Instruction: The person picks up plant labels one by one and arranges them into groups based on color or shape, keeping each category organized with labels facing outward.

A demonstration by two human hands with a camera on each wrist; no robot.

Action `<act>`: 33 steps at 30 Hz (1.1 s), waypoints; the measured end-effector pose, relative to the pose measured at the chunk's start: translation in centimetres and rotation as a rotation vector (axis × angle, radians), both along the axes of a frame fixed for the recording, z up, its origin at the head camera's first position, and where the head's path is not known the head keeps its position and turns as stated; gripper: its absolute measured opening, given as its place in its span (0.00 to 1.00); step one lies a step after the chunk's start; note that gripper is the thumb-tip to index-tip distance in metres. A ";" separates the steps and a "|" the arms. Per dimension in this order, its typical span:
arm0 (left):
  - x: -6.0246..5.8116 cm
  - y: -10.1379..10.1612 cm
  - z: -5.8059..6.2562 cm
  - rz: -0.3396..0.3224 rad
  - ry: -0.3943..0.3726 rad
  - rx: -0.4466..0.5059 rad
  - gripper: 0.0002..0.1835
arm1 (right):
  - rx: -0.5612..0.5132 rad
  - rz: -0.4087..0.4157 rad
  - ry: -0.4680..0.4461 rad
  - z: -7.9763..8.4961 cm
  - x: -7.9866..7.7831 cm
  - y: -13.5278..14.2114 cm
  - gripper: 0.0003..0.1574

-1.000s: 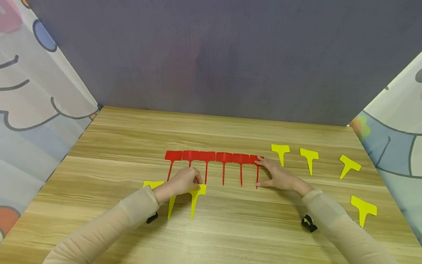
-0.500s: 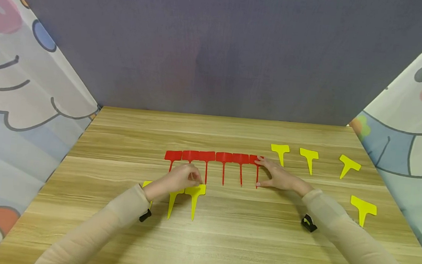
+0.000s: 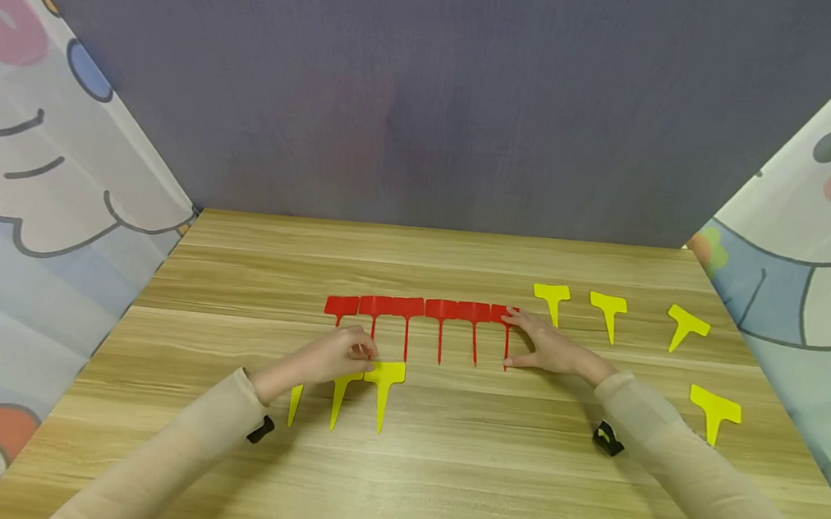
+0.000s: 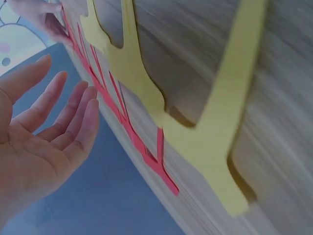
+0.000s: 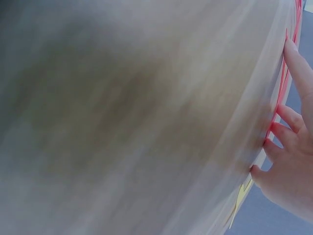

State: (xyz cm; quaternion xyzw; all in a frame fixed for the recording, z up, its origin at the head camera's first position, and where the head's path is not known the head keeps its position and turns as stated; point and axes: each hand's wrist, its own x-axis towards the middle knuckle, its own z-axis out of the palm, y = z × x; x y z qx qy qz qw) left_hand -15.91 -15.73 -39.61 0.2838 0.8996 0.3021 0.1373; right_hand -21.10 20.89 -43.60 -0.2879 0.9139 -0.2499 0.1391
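Red T-shaped plant labels (image 3: 408,307) lie side by side in a row on the table, stems toward me. My right hand (image 3: 556,348) rests at the right end, fingertips on the head of the last red label (image 3: 497,310) and thumb by its stem tip. Below the row's left part, three yellow T-shaped plant labels (image 3: 385,376) lie heads together. My left hand (image 3: 329,357) hovers over them, hiding the leftmost one's head. In the left wrist view its fingers (image 4: 68,115) are loosely bent with nothing between them, beside the near yellow label (image 4: 205,152).
Several more yellow labels lie apart at the right: one (image 3: 552,292) beyond my right hand, another (image 3: 716,404) by the right sleeve. The wooden table (image 3: 440,484) ends at a grey panel (image 3: 458,115) behind, with printed cloths on both sides.
My left hand has let go of the right-hand yellow label and drawn back to the left, uncovering the middle one. The right hand has stayed in place.
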 end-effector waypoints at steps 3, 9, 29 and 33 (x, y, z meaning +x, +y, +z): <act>0.2 -0.9 0.1 0.007 -0.009 0.014 0.07 | 0.002 -0.002 -0.004 0.0 0.0 0.0 0.49; 0.4 -2.6 0.3 0.015 0.003 0.017 0.11 | -0.002 -0.004 -0.007 -0.1 0.0 0.1 0.49; 2.7 -6.9 -0.1 0.094 0.049 -0.082 0.18 | 0.009 -0.002 -0.012 0.1 0.0 0.1 0.49; 3.0 -7.4 -0.3 0.072 0.104 -0.127 0.19 | 0.010 0.001 -0.008 0.1 0.0 0.1 0.49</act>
